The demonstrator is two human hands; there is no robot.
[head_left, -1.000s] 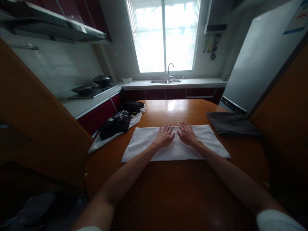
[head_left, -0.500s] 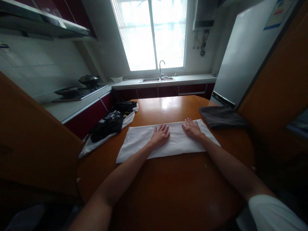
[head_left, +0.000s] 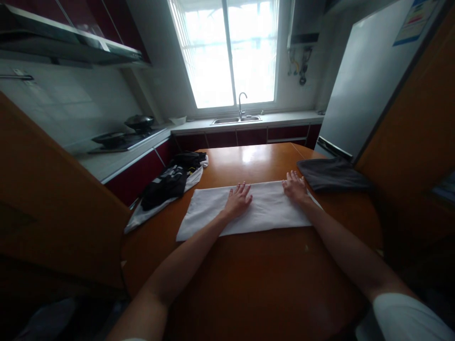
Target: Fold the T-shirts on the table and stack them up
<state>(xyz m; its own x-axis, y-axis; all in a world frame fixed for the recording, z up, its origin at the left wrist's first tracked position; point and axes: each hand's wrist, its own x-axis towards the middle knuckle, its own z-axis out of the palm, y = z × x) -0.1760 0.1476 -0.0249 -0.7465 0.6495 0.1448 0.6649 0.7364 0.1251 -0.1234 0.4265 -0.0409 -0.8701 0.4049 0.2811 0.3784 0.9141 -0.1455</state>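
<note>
Your left hand (head_left: 239, 199) and right hand (head_left: 294, 186) lay flat on the white cloth (head_left: 265, 215), each grip splayed apart; even outward pressure would best smooth it against the surface (head_left: 256, 279).

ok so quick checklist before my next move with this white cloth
1. White cloth lying flat on the table: ok, a long folded strip with no big wrinkles showing.
2. Left hand flat on the cloth's middle: ok, palm down, fingers spread.
3. Right hand on the cloth's right end: ok, palm down, gripping nothing.
4. Grey cloth apart from the white one: cannot tell, it lies just beyond the right hand.
5. Pile of dark clothes off the left end: cannot tell, its white edge comes very near the far left corner.
</note>
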